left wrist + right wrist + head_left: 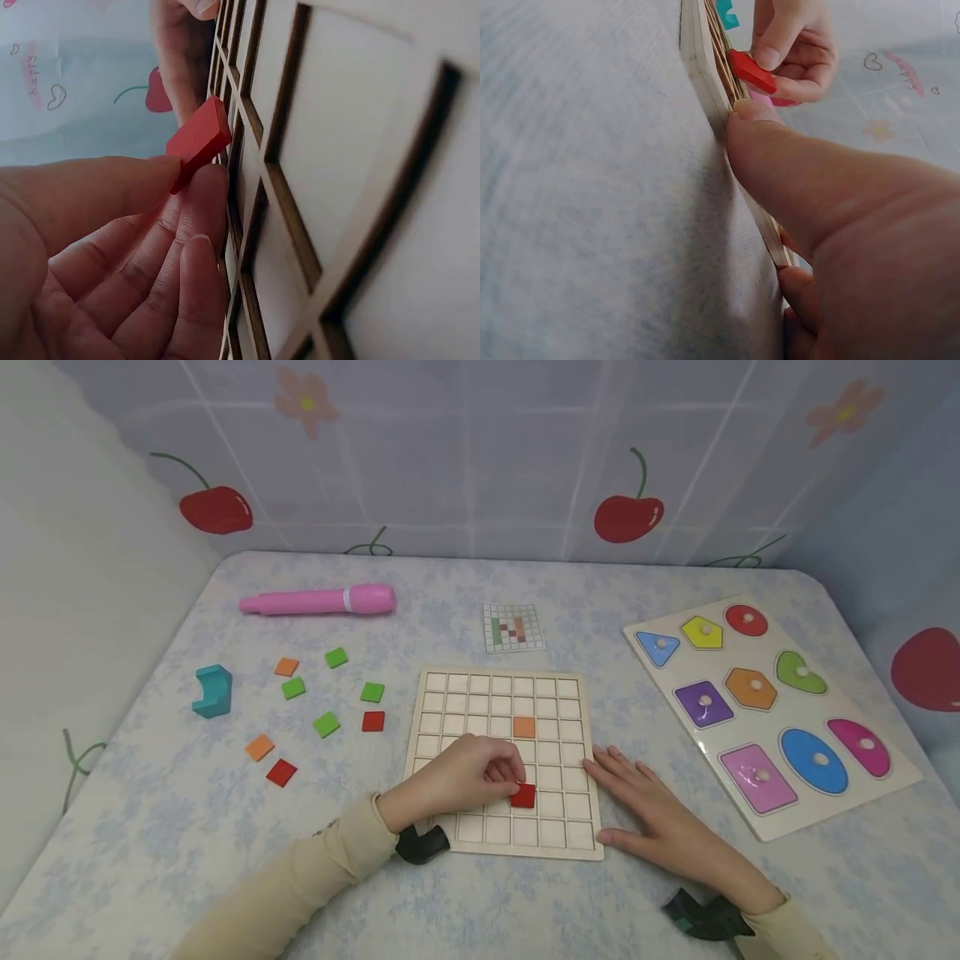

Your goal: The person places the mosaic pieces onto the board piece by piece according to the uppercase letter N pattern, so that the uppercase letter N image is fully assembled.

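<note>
A: Place type?
B: Home-style play corner. Cherry-and-flower curtain [480, 460] across the top of the frame, floral tablecloth [480, 902] below.
A: Evidence?
B: Kids' toys: shape puzzle board [772, 760] right, wooden grid board [495, 693] centre, pink toy pen [318, 601] upper left.

Left fingers [504, 770] pinched, right hand [651, 814] flat

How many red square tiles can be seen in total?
3. One red tile is pinched by the left hand over the grid board; two lie loose on the table to the left. The hands may hide others.
</note>
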A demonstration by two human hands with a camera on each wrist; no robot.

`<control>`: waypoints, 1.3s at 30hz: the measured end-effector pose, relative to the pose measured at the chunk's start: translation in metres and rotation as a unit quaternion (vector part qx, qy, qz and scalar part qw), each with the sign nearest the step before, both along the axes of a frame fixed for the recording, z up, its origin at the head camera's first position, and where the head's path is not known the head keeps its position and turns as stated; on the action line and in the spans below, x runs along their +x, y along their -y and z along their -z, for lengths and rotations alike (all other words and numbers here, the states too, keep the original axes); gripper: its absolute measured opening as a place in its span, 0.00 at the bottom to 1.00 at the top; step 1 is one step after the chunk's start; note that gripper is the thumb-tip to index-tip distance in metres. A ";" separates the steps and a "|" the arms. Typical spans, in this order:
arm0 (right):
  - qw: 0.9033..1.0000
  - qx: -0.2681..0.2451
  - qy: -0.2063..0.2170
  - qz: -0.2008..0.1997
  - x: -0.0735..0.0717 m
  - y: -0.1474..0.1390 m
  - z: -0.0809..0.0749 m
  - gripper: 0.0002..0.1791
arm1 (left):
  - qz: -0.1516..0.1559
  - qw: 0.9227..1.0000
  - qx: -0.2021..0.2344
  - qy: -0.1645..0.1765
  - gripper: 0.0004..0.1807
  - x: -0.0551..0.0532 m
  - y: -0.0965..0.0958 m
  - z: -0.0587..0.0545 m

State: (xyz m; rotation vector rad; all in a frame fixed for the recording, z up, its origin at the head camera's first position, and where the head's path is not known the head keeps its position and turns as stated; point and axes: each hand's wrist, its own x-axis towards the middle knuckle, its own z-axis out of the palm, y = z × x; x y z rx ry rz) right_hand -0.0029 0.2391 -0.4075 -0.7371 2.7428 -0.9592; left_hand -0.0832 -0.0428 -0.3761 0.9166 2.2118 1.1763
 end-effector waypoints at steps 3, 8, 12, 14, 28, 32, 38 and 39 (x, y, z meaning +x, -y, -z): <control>1.000 0.001 0.001 0.001 0.000 0.000 0.000 0.42 | 0.000 1.000 -0.007 -0.012 0.07 0.004 -0.002 -0.001; 1.000 0.002 0.005 0.003 -0.001 0.000 -0.001 0.42 | -0.012 1.000 -0.013 -0.025 0.07 0.008 -0.004 -0.001; 1.000 0.002 0.005 0.002 -0.001 0.001 -0.001 0.42 | -0.016 0.999 -0.013 -0.036 0.08 0.010 -0.005 -0.001; 1.000 0.001 0.002 0.000 -0.001 0.001 -0.002 0.43 | -0.010 0.999 -0.018 -0.041 0.08 0.011 -0.005 -0.001; 1.000 0.003 0.003 -0.001 -0.001 0.001 -0.001 0.43 | -0.012 0.997 -0.011 -0.072 0.08 0.010 0.002 -0.001; 1.000 0.001 0.003 -0.001 -0.001 0.002 0.000 0.43 | -0.040 0.997 0.023 -0.061 0.04 0.002 0.026 -0.016; 1.000 0.005 -0.013 -0.007 -0.001 0.001 -0.002 0.43 | -0.141 0.987 0.056 -0.055 0.07 -0.009 0.109 -0.033; 1.000 0.006 -0.016 -0.007 -0.001 0.001 -0.002 0.43 | -0.164 0.984 0.048 -0.052 0.08 -0.009 0.126 -0.035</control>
